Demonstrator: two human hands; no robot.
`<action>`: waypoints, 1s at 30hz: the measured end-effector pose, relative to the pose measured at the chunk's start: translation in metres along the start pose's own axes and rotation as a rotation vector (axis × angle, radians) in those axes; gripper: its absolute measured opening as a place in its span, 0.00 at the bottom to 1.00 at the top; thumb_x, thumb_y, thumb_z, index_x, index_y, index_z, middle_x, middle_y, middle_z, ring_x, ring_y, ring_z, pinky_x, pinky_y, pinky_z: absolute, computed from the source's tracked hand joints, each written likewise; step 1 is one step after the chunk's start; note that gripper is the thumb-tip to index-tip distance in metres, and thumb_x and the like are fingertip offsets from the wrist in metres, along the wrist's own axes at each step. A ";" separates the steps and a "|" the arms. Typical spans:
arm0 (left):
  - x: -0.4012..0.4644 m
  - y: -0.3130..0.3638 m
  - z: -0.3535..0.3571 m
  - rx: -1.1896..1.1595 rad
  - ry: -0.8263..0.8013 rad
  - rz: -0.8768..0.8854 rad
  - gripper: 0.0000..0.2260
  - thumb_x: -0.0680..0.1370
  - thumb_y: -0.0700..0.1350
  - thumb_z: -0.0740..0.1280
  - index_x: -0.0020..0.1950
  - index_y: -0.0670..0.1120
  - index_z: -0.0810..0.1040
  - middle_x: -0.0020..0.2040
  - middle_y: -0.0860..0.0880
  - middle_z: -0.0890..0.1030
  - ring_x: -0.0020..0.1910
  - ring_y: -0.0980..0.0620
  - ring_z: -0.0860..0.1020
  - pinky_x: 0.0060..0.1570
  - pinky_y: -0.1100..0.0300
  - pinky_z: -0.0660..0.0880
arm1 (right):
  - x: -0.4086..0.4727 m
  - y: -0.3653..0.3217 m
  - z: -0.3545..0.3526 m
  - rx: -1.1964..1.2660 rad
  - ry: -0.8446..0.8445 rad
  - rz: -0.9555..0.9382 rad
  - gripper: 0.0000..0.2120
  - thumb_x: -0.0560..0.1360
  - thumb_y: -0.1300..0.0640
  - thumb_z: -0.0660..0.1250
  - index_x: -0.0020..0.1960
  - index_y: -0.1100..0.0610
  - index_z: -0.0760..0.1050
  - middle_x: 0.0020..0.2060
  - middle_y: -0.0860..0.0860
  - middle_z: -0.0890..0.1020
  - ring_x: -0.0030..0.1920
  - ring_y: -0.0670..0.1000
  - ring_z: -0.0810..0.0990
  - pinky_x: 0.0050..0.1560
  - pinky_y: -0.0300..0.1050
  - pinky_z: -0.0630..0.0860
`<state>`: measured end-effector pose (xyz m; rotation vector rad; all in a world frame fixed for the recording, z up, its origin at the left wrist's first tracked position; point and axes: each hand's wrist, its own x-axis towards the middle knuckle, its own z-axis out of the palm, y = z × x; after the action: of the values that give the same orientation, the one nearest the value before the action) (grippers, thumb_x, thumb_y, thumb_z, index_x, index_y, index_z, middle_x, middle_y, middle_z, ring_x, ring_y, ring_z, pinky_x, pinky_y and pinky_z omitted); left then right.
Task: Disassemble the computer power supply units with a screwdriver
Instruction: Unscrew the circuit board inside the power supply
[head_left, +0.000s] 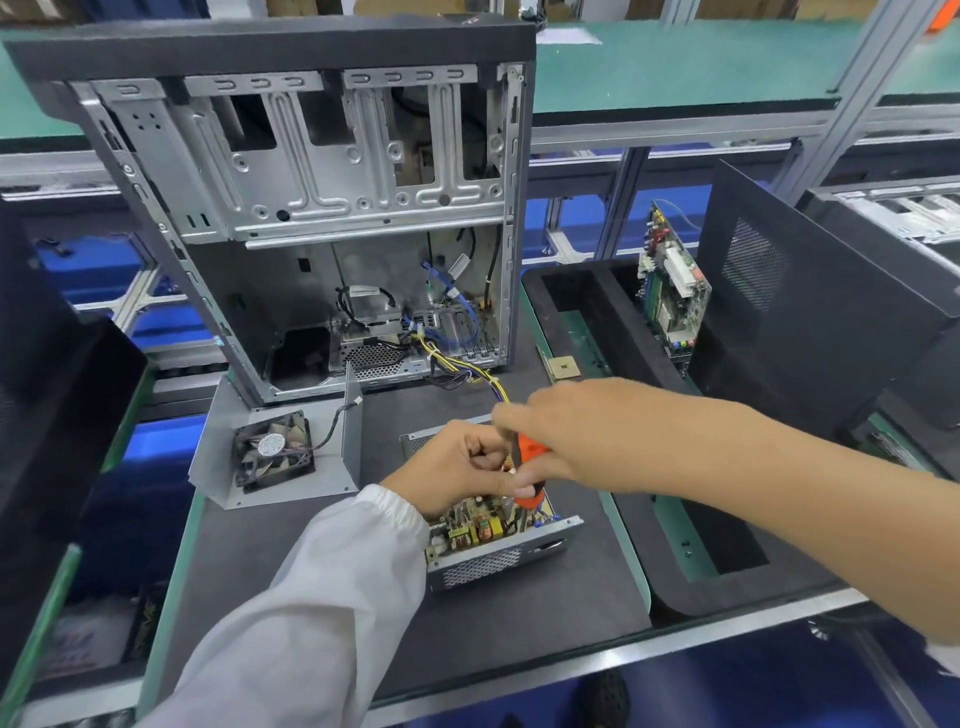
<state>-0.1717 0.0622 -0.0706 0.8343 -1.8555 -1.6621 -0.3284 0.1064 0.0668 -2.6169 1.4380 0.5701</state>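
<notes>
a: open power supply unit (498, 540) lower centre of frame, board exposed. right hand (550, 441) wrapped round the orange screwdriver (530, 467), tip hidden.

b: left hand (457, 467) curled over the board; can't tell what it pinches. risk: blind tip slips, gouges components or a finger.
</notes>
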 end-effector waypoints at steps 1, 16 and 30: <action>0.000 0.002 0.002 -0.001 0.000 0.015 0.19 0.67 0.42 0.78 0.40 0.31 0.72 0.29 0.45 0.63 0.32 0.52 0.61 0.36 0.59 0.61 | 0.001 0.000 -0.001 -0.006 0.021 0.048 0.21 0.77 0.36 0.57 0.55 0.54 0.64 0.38 0.51 0.67 0.40 0.56 0.71 0.36 0.47 0.66; 0.002 0.005 0.002 0.029 0.007 0.022 0.13 0.66 0.44 0.79 0.44 0.48 0.77 0.32 0.40 0.68 0.33 0.47 0.66 0.36 0.57 0.67 | 0.010 -0.002 -0.008 0.005 0.000 0.045 0.23 0.75 0.32 0.56 0.49 0.53 0.62 0.34 0.48 0.63 0.40 0.54 0.68 0.29 0.45 0.62; 0.001 0.004 0.003 -0.003 -0.023 0.015 0.12 0.67 0.39 0.79 0.46 0.47 0.80 0.35 0.44 0.75 0.37 0.48 0.71 0.39 0.51 0.71 | 0.012 -0.007 -0.009 -0.004 -0.042 0.079 0.23 0.77 0.34 0.55 0.52 0.55 0.62 0.33 0.48 0.61 0.40 0.55 0.67 0.37 0.47 0.65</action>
<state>-0.1746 0.0634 -0.0672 0.8011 -1.8697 -1.6714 -0.3147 0.0982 0.0701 -2.5444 1.5351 0.6338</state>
